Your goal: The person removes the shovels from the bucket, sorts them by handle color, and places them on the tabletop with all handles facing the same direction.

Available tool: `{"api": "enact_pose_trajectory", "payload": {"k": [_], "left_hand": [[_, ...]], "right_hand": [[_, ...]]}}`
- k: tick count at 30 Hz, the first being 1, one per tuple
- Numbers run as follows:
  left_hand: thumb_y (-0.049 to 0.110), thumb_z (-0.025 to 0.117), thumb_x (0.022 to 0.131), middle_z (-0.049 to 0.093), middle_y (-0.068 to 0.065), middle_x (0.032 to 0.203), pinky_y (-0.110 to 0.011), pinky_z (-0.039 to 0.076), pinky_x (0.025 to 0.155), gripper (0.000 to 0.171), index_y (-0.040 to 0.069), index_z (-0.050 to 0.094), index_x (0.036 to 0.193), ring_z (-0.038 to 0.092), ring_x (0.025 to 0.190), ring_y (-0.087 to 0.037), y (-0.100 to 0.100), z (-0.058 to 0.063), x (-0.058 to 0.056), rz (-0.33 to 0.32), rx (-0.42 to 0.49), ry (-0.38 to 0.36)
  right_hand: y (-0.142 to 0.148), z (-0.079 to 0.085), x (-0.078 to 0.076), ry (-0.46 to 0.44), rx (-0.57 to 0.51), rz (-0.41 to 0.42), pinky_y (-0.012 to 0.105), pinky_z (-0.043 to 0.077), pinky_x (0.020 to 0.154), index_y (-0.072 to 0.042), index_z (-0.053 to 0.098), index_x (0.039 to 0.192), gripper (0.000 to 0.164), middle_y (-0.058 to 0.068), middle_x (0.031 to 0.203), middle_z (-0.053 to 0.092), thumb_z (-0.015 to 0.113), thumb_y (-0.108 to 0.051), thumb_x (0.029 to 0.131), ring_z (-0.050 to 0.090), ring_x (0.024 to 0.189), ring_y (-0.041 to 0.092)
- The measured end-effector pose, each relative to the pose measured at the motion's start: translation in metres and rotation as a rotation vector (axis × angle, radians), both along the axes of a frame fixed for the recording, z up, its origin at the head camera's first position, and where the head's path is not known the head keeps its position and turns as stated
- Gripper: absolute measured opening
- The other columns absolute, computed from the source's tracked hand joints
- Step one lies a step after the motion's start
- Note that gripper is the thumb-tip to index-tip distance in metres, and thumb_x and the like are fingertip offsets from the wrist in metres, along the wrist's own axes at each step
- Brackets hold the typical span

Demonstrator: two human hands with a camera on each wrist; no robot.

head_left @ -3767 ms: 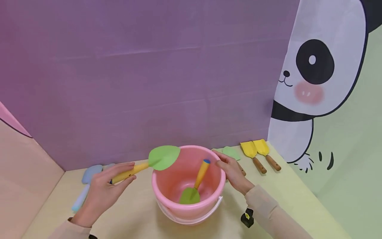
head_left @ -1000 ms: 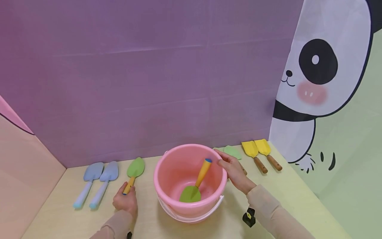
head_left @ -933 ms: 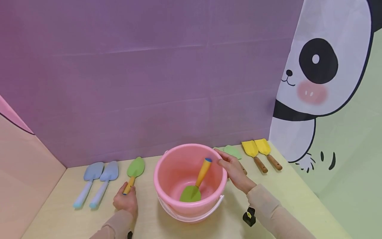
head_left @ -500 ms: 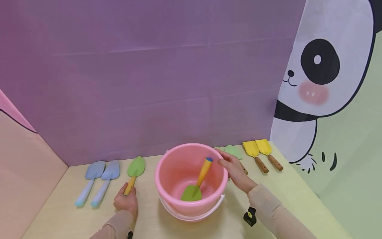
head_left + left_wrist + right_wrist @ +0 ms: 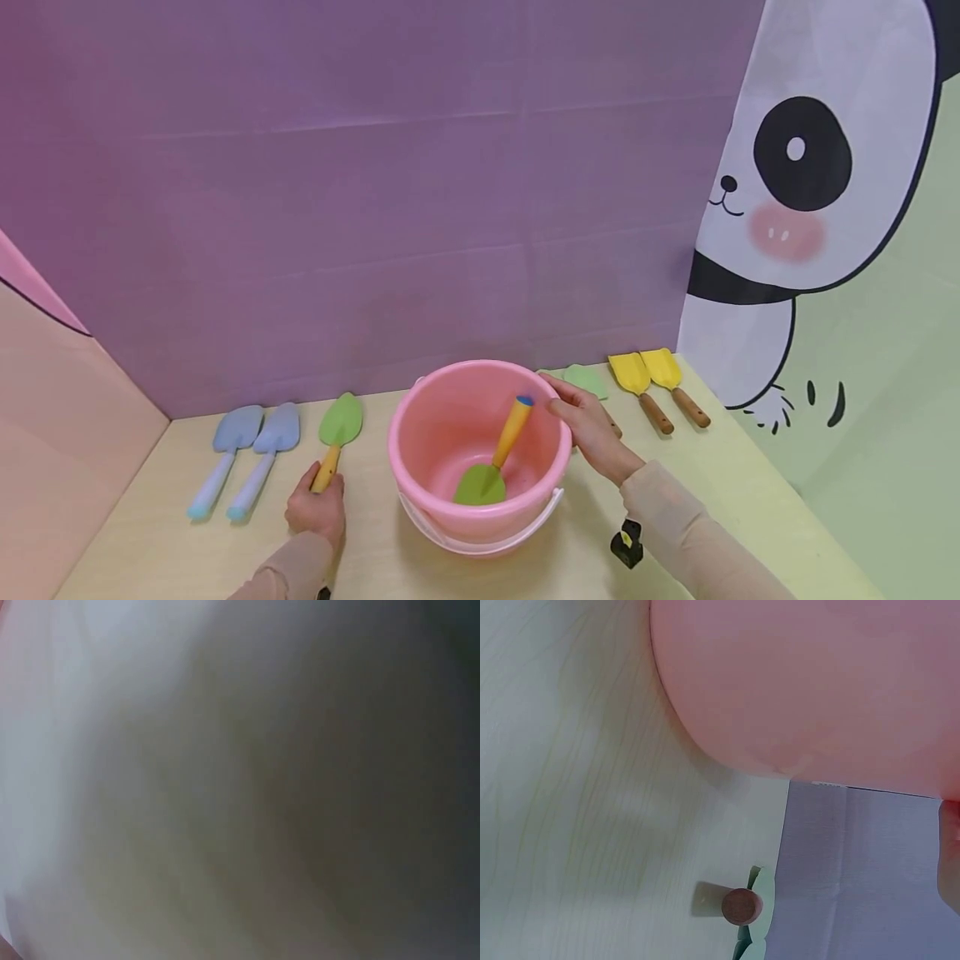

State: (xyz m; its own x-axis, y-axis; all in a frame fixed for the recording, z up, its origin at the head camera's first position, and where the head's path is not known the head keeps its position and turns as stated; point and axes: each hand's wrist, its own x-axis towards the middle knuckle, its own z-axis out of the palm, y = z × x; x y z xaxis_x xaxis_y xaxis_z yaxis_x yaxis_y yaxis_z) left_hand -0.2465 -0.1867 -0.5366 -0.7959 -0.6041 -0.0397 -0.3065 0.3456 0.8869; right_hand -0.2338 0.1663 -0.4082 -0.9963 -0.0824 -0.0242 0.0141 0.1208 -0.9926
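In the head view my left hand (image 5: pixel 315 507) is low on the table, left of centre. Its thumb and fingers lie on either side of the yellow handle of a green trowel (image 5: pixel 342 419), pinching it near the end; the blade lies flat, pointing to the back. My right hand (image 5: pixel 588 429) grips the right rim of a pink bucket (image 5: pixel 480 521), thumb inside. Another green trowel (image 5: pixel 482 486) leans inside the bucket, yellow handle up. From the right wrist, the bucket's side (image 5: pixel 802 690) fills the top, with a fingertip at the right edge. The left wrist view is only blur.
Two blue shovels (image 5: pixel 238 427) (image 5: pixel 277 427) lie left of the green trowel. Two yellow shovels (image 5: pixel 630 372) (image 5: pixel 662 367) with wooden handles lie at the back right. Pale green shovels (image 5: pixel 585 380) are partly hidden behind the bucket and right hand. A purple backdrop (image 5: pixel 375 208) rises behind.
My left hand has brought the green trowel from beside the bucket's rim down to the table, next to the blue shovels. Over the last second it shifts barely. The right hand stays on the bucket.
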Motion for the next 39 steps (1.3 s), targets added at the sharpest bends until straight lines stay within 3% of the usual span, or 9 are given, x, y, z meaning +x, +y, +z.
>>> {"api": "enact_pose_trajectory", "payload": {"k": [5, 15, 24, 27, 32, 35, 39], "left_hand": [[0.022, 0.056, 0.085, 0.046, -0.027, 0.131, -0.051, 0.033, 0.099, 0.052, 0.006, 0.046, 0.134, 0.043, 0.118, -0.043, -0.001, 0.001, 0.003, -0.025, 0.012, -0.011], [0.020, 0.061, 0.082, 0.040, -0.020, 0.139, -0.048, 0.026, 0.106, 0.065, 0.003, 0.036, 0.139, 0.035, 0.127, -0.039, -0.007, -0.001, 0.002, -0.067, 0.150, 0.011], [0.023, 0.063, 0.082, 0.037, -0.027, 0.138, -0.051, 0.025, 0.106, 0.068, 0.000, 0.034, 0.140, 0.035, 0.123, -0.041, -0.017, 0.001, 0.004, -0.175, 0.106, -0.005], [0.025, 0.061, 0.083, 0.034, -0.029, 0.139, -0.052, 0.026, 0.105, 0.070, 0.001, 0.031, 0.141, 0.033, 0.126, -0.044, -0.023, 0.004, 0.006, -0.215, 0.052, -0.014], [0.020, 0.060, 0.084, 0.034, -0.031, 0.139, -0.052, 0.029, 0.103, 0.063, 0.000, 0.035, 0.139, 0.034, 0.125, -0.048, -0.038, 0.022, 0.011, -0.303, -0.092, 0.087], [0.015, 0.059, 0.086, 0.035, -0.027, 0.140, -0.049, 0.031, 0.103, 0.058, 0.000, 0.037, 0.138, 0.036, 0.125, -0.046, -0.041, 0.042, 0.016, -0.394, -0.140, 0.152], [0.014, 0.057, 0.088, 0.037, -0.023, 0.141, -0.046, 0.034, 0.103, 0.053, 0.003, 0.039, 0.137, 0.037, 0.126, -0.042, -0.037, 0.073, 0.022, -0.525, -0.189, 0.184]], "right_hand": [[0.000, -0.001, 0.000, 0.003, 0.008, -0.003, 0.033, 0.054, 0.076, -0.021, 0.043, 0.138, 0.050, 0.005, 0.136, 0.049, 0.050, -0.019, 0.089, 0.060, 0.104, 0.027], [0.001, -0.001, -0.001, 0.001, 0.006, -0.004, 0.032, 0.054, 0.075, -0.020, 0.042, 0.138, 0.050, 0.005, 0.137, 0.048, 0.049, -0.019, 0.089, 0.060, 0.105, 0.027], [0.000, 0.001, 0.000, 0.001, 0.014, -0.004, 0.033, 0.054, 0.073, -0.021, 0.042, 0.138, 0.049, 0.004, 0.135, 0.049, 0.049, -0.020, 0.090, 0.063, 0.099, 0.023], [0.000, 0.001, 0.001, 0.000, 0.020, 0.003, 0.032, 0.054, 0.073, -0.019, 0.041, 0.139, 0.050, 0.005, 0.137, 0.048, 0.049, -0.020, 0.090, 0.063, 0.099, 0.023], [0.000, 0.002, 0.003, -0.011, 0.014, 0.007, 0.033, 0.054, 0.073, -0.020, 0.042, 0.138, 0.049, 0.007, 0.136, 0.048, 0.049, -0.018, 0.090, 0.063, 0.097, 0.023], [-0.001, 0.003, 0.002, -0.006, 0.018, 0.015, 0.033, 0.055, 0.072, -0.019, 0.042, 0.139, 0.050, 0.008, 0.136, 0.049, 0.050, -0.019, 0.090, 0.064, 0.095, 0.023], [-0.002, 0.003, 0.001, 0.000, 0.031, 0.009, 0.033, 0.055, 0.070, -0.019, 0.040, 0.140, 0.051, 0.007, 0.135, 0.049, 0.049, -0.021, 0.090, 0.065, 0.092, 0.020]]}}
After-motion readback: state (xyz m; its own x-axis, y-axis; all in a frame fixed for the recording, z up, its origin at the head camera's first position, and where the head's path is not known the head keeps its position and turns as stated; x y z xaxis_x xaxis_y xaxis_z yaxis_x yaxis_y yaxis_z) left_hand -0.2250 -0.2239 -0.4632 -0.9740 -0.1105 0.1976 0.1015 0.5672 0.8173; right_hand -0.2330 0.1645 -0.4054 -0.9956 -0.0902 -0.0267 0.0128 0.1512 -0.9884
